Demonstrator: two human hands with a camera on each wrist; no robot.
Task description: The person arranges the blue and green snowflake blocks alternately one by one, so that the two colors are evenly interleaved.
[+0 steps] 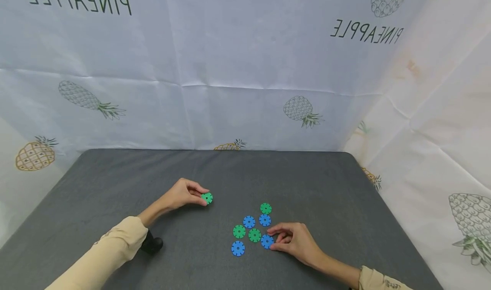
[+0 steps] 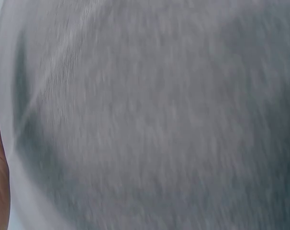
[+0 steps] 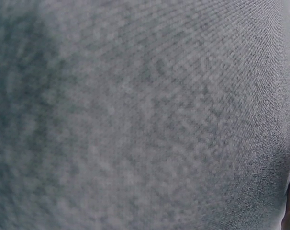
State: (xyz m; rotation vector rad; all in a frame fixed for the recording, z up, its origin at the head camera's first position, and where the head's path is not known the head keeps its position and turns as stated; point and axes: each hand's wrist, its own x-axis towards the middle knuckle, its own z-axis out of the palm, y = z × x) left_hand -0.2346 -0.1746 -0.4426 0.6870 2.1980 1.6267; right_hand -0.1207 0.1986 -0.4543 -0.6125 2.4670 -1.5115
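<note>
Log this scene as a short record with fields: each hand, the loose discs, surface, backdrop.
Left hand: pinches a green disc
Right hand: thumb and forefinger at the edge of a blue disc; firm grip unclear
Other green discs: three
Other blue discs: three
Surface: grey table
Backdrop: pale cloth, pineapple prints, mirrored lettering

Discs [image 1: 255,235] lie on the table [image 1: 192,256]; right grip [image 1: 296,240] at their right; left grip [image 1: 187,193] behind-left; cloth [image 1: 238,47] behind table.
</note>
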